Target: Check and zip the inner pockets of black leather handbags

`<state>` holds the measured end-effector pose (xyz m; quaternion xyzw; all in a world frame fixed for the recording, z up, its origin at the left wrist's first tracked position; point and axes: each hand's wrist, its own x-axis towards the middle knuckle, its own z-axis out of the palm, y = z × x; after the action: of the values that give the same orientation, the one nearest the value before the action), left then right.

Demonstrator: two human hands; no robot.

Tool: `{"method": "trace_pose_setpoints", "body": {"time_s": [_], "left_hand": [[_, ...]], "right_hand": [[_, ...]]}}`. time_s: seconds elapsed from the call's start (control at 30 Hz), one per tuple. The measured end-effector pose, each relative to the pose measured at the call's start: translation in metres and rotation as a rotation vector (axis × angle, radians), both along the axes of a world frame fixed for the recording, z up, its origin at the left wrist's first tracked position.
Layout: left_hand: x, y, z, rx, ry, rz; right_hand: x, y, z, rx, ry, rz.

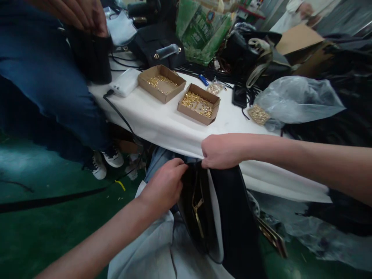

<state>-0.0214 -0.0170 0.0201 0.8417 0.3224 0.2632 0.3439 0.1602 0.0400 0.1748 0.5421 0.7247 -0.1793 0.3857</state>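
A black handbag [236, 217] rests on my lap with its mouth spread apart, showing a dark inside and a gold zipper [198, 217] with its pull. My left hand [170, 180] is closed on the left side of the bag's upper edge. On the other side, my right hand [219, 152] grips the rim near the same end, fingers curled and fingertips mostly hidden. A pale inner edge of the bag shows between the zipper and the black flap on the right.
Two cardboard trays [193, 117] of small gold hardware stand on the white table [232, 130]. Nearby lie a blue lighter-like item [204, 80], a black phone-like device [239, 96] and a clear plastic bag [299, 100]. Another person's hand [84, 17] holds a black bag at left.
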Motion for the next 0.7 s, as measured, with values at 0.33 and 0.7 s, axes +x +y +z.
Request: {"method": "trace_pose_setpoints", "body": {"time_s": [0.33, 0.7], "left_hand": [[0.032, 0.028, 0.065, 0.343, 0.227, -0.311], [-0.002, -0.073, 0.019, 0.475, -0.005, 0.109]], "right_hand": [[0.045, -0.079, 0.006, -0.230, 0.397, -0.816], [0.052, -0.144, -0.025, -0.088, 0.699, -1.012]]}}
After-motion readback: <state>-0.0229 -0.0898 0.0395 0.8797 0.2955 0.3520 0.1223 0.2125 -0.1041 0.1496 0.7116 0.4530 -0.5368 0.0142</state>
